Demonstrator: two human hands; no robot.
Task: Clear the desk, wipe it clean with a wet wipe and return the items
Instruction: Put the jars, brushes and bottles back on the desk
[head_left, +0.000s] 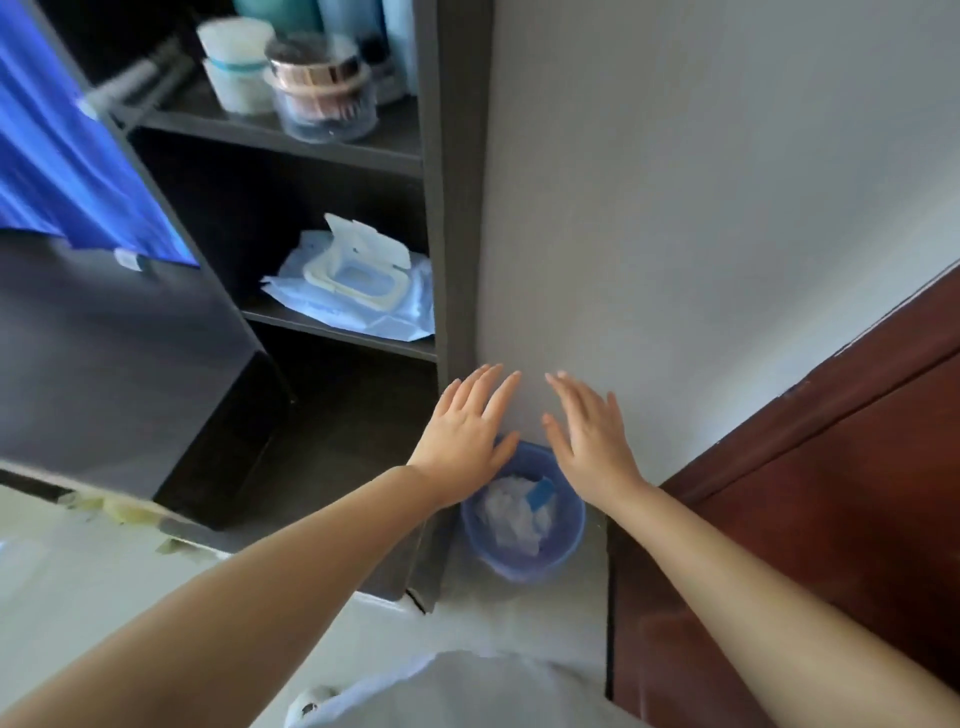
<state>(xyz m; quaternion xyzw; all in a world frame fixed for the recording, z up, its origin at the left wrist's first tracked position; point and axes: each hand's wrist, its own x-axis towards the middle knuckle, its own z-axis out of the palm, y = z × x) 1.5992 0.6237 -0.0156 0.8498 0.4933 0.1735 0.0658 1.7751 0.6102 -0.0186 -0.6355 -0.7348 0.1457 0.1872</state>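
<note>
We hold our left hand (465, 431) and right hand (589, 434) flat and empty, fingers spread in a loose grip, above the blue bin (522, 519) of crumpled wipes on the floor, while the wet-wipe pack (358, 283) lies lid-open on the dark shelf (343, 332).

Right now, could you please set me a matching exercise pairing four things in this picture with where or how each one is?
Things:
1. wipes pack
2. bin
3. jar
4. left hand

Places or states:
A. on the floor beside the wall, crumpled paper inside
B. open, empty, fingers spread
C. on the middle shelf, lid flipped up
D. on the upper shelf, among bottles

Pairs: 1-C, 2-A, 3-D, 4-B
</note>
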